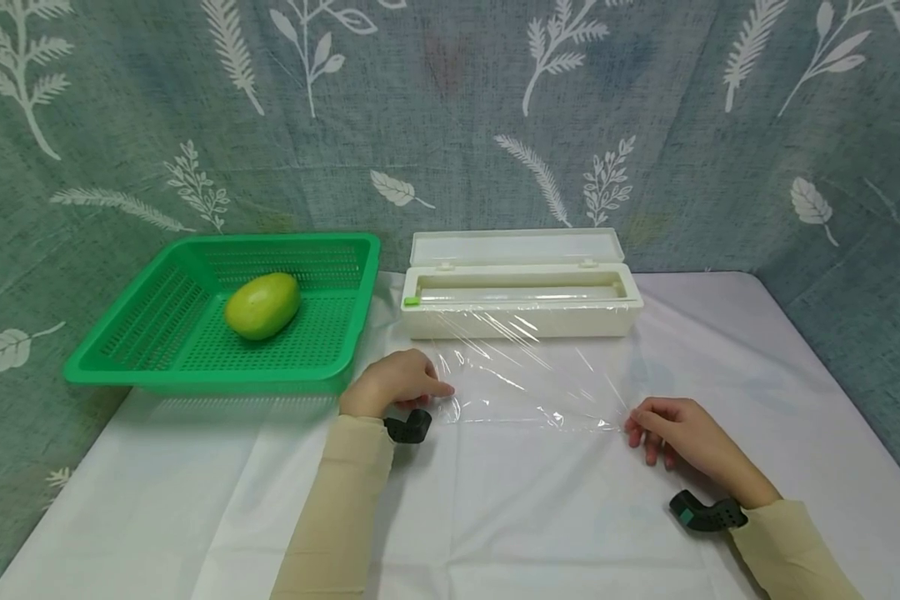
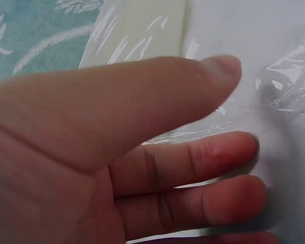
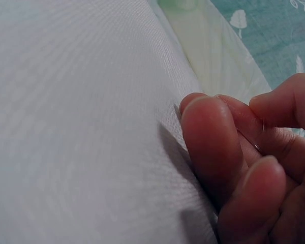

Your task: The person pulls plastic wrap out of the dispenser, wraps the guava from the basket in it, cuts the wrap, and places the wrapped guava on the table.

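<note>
A sheet of clear plastic wrap (image 1: 510, 383) stretches out over the front of a white wrap dispenser box (image 1: 525, 321), whose lid (image 1: 517, 247) stands raised at the back. My left hand (image 1: 397, 383) pinches the sheet's left front corner; in the left wrist view the thumb (image 2: 218, 76) lies over the film and hides the index finger. At the right front corner, my right hand (image 1: 678, 429) pinches the film between thumb and index finger, its other fingers loosely bent. The roll (image 1: 521, 293) shows inside the box.
Left of the box sits a green plastic basket (image 1: 345, 367) holding a yellow-green mango-like fruit (image 1: 262, 306). A small green slider (image 1: 412, 301) is on the box's left front edge. White cloth (image 1: 540, 517) covers the table, and a patterned curtain (image 1: 450, 133) hangs behind.
</note>
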A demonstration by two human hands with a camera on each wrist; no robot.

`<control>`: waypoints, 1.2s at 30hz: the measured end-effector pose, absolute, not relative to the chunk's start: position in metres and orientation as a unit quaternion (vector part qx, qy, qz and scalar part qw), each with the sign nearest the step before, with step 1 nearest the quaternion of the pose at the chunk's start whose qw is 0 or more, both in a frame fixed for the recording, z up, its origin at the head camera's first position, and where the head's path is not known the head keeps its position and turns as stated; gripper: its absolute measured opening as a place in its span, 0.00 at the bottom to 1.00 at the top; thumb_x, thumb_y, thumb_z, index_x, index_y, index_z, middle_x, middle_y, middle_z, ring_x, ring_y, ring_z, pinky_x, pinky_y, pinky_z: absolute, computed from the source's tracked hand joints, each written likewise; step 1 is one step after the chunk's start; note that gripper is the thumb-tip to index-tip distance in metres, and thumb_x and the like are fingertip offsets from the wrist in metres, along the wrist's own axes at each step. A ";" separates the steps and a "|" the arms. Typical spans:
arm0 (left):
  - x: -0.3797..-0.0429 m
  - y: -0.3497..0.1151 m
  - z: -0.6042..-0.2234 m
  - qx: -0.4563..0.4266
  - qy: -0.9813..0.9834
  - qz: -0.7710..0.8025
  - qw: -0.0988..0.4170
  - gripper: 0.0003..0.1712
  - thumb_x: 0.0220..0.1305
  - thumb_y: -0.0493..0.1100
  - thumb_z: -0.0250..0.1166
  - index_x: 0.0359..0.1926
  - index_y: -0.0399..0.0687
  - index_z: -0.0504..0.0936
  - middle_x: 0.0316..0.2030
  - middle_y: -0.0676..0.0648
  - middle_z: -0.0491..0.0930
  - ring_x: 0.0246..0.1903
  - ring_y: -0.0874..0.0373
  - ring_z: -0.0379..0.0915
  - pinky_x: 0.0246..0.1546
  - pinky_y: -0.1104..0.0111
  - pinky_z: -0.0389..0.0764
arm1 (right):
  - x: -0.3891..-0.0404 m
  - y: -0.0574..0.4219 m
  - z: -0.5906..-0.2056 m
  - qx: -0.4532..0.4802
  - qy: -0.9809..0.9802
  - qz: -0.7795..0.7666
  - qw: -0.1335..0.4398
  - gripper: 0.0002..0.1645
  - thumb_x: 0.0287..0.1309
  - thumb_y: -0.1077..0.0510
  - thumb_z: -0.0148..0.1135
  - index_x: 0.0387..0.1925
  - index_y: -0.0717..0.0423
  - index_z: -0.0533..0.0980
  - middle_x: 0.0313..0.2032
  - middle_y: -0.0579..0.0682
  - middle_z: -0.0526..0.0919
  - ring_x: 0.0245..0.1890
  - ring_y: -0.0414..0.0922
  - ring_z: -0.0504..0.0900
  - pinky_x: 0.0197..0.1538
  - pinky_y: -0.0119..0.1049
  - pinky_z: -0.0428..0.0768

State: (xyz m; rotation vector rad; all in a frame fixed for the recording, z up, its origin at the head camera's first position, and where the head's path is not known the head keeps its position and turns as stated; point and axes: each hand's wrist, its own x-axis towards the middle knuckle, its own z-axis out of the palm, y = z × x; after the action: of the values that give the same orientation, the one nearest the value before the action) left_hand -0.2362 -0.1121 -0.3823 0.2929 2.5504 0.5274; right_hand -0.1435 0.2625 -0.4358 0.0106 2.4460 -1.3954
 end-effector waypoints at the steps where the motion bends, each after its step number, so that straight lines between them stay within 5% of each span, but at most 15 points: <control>1: -0.237 -0.111 -0.383 0.117 0.940 0.196 0.255 0.18 0.50 0.55 0.64 0.21 0.45 0.79 0.16 0.47 0.75 0.15 0.60 0.64 0.19 0.69 0.66 | -0.143 0.263 -0.436 0.003 0.857 -0.489 0.163 0.21 0.60 0.43 0.50 0.32 0.56 0.76 0.28 0.54 0.79 0.21 0.50 0.76 0.20 0.39 0.74; 15: -0.238 -0.108 -0.386 0.198 0.915 0.250 0.247 0.07 0.52 0.40 0.60 0.22 0.46 0.72 0.16 0.50 0.72 0.17 0.60 0.65 0.21 0.71 0.65 | -0.143 0.263 -0.435 0.003 0.857 -0.489 0.163 0.20 0.60 0.43 0.50 0.31 0.56 0.76 0.27 0.54 0.79 0.21 0.51 0.76 0.20 0.39 0.74; 23: -0.239 -0.113 -0.379 0.224 0.845 0.392 0.285 0.03 0.54 0.33 0.55 0.30 0.39 0.68 0.25 0.45 0.80 0.26 0.48 0.76 0.30 0.62 0.75 | -0.143 0.263 -0.435 0.000 0.856 -0.492 0.158 0.20 0.60 0.43 0.50 0.32 0.56 0.76 0.28 0.53 0.80 0.20 0.51 0.76 0.20 0.39 0.74; 31: -0.236 -0.119 -0.366 0.229 0.800 0.463 0.304 0.07 0.57 0.33 0.52 0.39 0.37 0.67 0.24 0.40 0.77 0.33 0.36 0.72 0.40 0.52 0.74 | -0.142 0.263 -0.433 -0.007 0.853 -0.498 0.154 0.21 0.60 0.43 0.50 0.31 0.58 0.75 0.26 0.54 0.79 0.20 0.51 0.76 0.19 0.39 0.74; 36: -0.233 -0.121 -0.359 0.270 0.781 0.481 0.293 0.12 0.58 0.32 0.52 0.44 0.37 0.71 0.28 0.39 0.75 0.31 0.43 0.72 0.41 0.54 0.74 | -0.143 0.264 -0.434 -0.002 0.850 -0.502 0.157 0.21 0.60 0.44 0.50 0.31 0.58 0.75 0.26 0.54 0.80 0.21 0.51 0.76 0.19 0.40 0.74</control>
State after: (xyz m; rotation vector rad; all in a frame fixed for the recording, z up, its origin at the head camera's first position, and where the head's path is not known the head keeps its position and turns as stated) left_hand -0.2331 -0.1214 -0.3594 0.7201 2.0792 1.2826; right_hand -0.1428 0.2635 -0.4343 -0.0071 2.4331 -1.4377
